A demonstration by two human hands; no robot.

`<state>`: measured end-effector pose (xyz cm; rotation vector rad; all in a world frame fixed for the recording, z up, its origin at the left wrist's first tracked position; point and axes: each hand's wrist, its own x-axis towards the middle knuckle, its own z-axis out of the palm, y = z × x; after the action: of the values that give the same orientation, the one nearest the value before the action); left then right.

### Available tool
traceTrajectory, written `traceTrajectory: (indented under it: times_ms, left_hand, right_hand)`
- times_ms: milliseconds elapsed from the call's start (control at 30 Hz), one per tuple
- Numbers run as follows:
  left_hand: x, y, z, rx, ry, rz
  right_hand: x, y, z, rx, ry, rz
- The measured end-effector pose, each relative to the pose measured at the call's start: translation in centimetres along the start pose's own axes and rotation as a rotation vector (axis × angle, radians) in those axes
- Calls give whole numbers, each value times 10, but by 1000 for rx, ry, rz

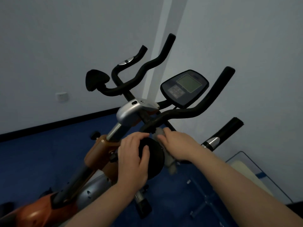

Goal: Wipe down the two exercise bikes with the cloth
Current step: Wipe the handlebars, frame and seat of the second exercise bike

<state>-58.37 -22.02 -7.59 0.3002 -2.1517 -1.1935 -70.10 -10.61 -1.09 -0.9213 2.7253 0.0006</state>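
Right hand pinches the grey cloth against the black pad below the bike's handlebar, left hand curls over the pad's other side; loose cloth tail likely snags or slips free.

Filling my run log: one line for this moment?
left hand holds black pad | right hand presses cloth beside it
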Motion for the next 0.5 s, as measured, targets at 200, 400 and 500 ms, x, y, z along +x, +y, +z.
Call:
traceTrajectory:
  times_ms: [200, 400, 500]
  left_hand:
    - [1, -3, -2, -1, -40, -6]
    - [1, -1, -2, -22, -59, 4]
    - [1, -1, -3, -23, -73, -12]
  right_hand:
    - [-8, -1, 6, 52, 38, 39]
    - [11, -6, 7, 108, 54, 99]
    - [13, -13, 16, 194, 147, 110]
